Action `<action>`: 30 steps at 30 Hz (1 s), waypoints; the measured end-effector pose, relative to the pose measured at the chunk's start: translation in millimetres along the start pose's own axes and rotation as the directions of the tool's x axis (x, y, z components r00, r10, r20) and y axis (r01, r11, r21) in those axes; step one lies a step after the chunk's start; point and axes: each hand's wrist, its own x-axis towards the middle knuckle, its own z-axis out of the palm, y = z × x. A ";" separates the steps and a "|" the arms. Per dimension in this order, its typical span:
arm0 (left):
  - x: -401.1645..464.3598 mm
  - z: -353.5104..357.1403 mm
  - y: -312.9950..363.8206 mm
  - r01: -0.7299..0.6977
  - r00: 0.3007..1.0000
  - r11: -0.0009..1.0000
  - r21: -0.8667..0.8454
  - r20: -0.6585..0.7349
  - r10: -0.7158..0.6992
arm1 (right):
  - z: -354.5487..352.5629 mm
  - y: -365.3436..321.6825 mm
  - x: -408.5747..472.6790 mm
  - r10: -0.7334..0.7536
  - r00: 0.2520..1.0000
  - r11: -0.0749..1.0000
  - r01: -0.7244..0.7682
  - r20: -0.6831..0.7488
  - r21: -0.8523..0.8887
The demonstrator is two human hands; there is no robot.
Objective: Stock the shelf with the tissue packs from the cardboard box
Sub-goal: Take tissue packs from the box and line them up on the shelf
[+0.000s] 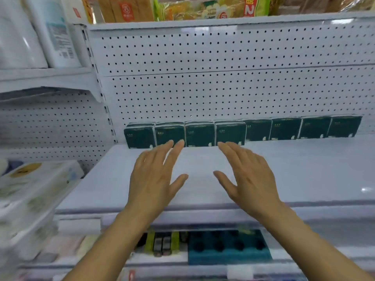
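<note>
Standing across mid-frame, eight dark green tissue packs [242, 131] are ranged along the shelf [304, 169] back; front rows remain unfilled. Left hand [155, 175] and right hand [248, 175] are spread, empty.

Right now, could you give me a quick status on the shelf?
Left hand and right hand open, empty. Eight tissue packs lined along shelf back. Nothing in the way.

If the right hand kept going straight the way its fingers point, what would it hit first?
Most likely the row of dark green tissue packs at the back of the shelf. The right hand is open, fingertips already at the fourth pack from the left; contact unclear.
</note>
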 end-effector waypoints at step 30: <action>-511.1 -114.8 -165.8 0.652 0.452 0.713 0.256 0.624 -0.638 | 71.0 -357.6 -265.6 -0.420 0.659 0.875 0.110 0.624 0.472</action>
